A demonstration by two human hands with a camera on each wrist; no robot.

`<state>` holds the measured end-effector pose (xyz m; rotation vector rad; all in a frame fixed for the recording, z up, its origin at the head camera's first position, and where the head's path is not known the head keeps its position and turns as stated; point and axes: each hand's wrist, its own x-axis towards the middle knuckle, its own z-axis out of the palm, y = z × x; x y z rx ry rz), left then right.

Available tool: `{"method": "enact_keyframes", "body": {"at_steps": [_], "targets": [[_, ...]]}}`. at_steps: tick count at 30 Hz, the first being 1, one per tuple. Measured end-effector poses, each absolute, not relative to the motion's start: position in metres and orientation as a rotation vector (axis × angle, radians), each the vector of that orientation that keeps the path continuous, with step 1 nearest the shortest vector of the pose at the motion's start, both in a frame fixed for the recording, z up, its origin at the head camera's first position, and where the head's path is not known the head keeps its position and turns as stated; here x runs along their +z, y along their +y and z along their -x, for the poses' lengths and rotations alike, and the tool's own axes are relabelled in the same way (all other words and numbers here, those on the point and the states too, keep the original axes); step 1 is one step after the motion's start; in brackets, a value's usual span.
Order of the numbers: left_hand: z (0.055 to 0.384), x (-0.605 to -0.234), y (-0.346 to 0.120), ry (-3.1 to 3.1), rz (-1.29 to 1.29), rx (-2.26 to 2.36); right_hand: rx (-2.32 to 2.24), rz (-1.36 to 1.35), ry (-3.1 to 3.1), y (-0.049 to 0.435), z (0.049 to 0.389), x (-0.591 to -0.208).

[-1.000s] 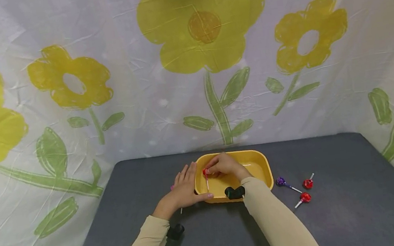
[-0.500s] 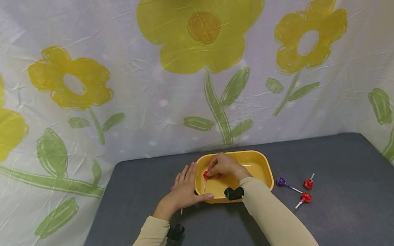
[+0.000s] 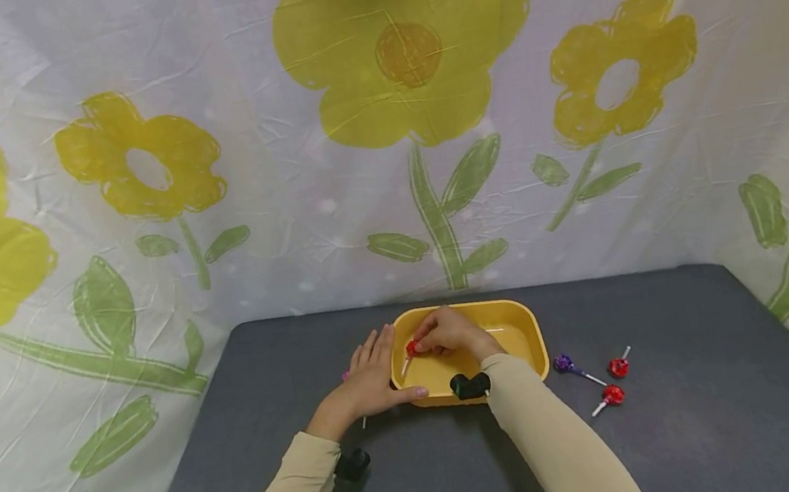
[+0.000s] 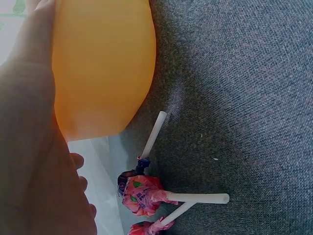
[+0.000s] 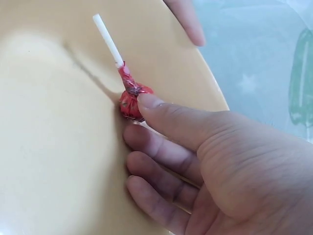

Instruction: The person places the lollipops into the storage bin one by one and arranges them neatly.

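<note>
Inside the left end of a yellow plastic tub (image 3: 517,338), my right hand (image 3: 452,330) pinches a red-wrapped lollipop (image 5: 130,105) by its candy head, between thumb and index finger. Its white stick points away from the fingers, toward the tub's left side, and casts a shadow on the tub in the right wrist view. My left hand (image 3: 371,385) rests along the tub's left rim with its fingers straight, the thumb over the near edge. Beside it, outside the tub, lie a pink-wrapped lollipop (image 4: 143,196), a dark-wrapped lollipop (image 4: 128,179) and another pink lollipop (image 4: 144,228) partly cut off.
Right of the tub, a purple lollipop (image 3: 564,363) and two red lollipops, one farther back (image 3: 618,367) and one nearer (image 3: 613,394), lie on the dark grey table (image 3: 722,418). A flower-printed cloth (image 3: 287,236) hangs behind the table.
The lollipop in my right hand has turned: its stick pointed straight toward the near side and now slants to the left. My left hand and the tub stay where they were.
</note>
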<state>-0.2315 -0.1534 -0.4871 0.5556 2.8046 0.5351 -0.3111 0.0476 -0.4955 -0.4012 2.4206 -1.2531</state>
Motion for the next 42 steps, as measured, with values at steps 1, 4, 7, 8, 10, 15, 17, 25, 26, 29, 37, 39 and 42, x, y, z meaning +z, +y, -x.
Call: {"method": "enact_keyframes", "body": {"at_steps": [1, 4, 7, 8, 10, 15, 17, 25, 26, 29, 37, 39, 42], "targets": [[0.2314, -0.4869, -0.1535, 2.804, -0.557, 0.535, -1.248, 0.410, 2.416, 0.0475, 0.3111, -0.4951], [0.2318, -0.4871, -0.1536, 2.804, -0.565, 0.537, -1.224, 0.440, 2.410, 0.0473, 0.3118, -0.4957], [0.2317, -0.4874, -0.1535, 2.805, -0.570, 0.539, -1.199, 0.461, 2.403, 0.0473, 0.3128, -0.4967], [0.2316, -0.4875, -0.1535, 2.805, -0.570, 0.537, -1.196, 0.466, 2.403, 0.0473, 0.3130, -0.4968], [0.2320, -0.4886, -0.1536, 2.810, -0.573, 0.536, -1.192, 0.472, 2.392, 0.0473, 0.3128, -0.4962], [0.2322, -0.4887, -0.1535, 2.813, -0.563, 0.541, -1.195, 0.472, 2.379, 0.0469, 0.3122, -0.4951], [0.2318, -0.4880, -0.1534, 2.807, -0.554, 0.540, -1.201, 0.473, 2.363, 0.0463, 0.3125, -0.4955], [0.2328, -0.4895, -0.1533, 2.809, -0.558, 0.538, -1.206, 0.498, 2.323, 0.0451, 0.3142, -0.4980], [0.2327, -0.4898, -0.1534, 2.808, -0.559, 0.540, -1.200, 0.504, 2.316, 0.0452, 0.3144, -0.4984], [0.2324, -0.4904, -0.1537, 2.809, -0.562, 0.550, -1.190, 0.525, 2.299, 0.0453, 0.3144, -0.4986], [0.2305, -0.4883, -0.1529, 2.808, -0.558, 0.548, -1.139, 0.561, 2.339, 0.0440, 0.3138, -0.4972], [0.2303, -0.4882, -0.1529, 2.810, -0.557, 0.549, -1.136, 0.559, 2.345, 0.0436, 0.3135, -0.4963], [0.2301, -0.4876, -0.1530, 2.809, -0.554, 0.553, -1.146, 0.555, 2.352, 0.0430, 0.3134, -0.4960]]}}
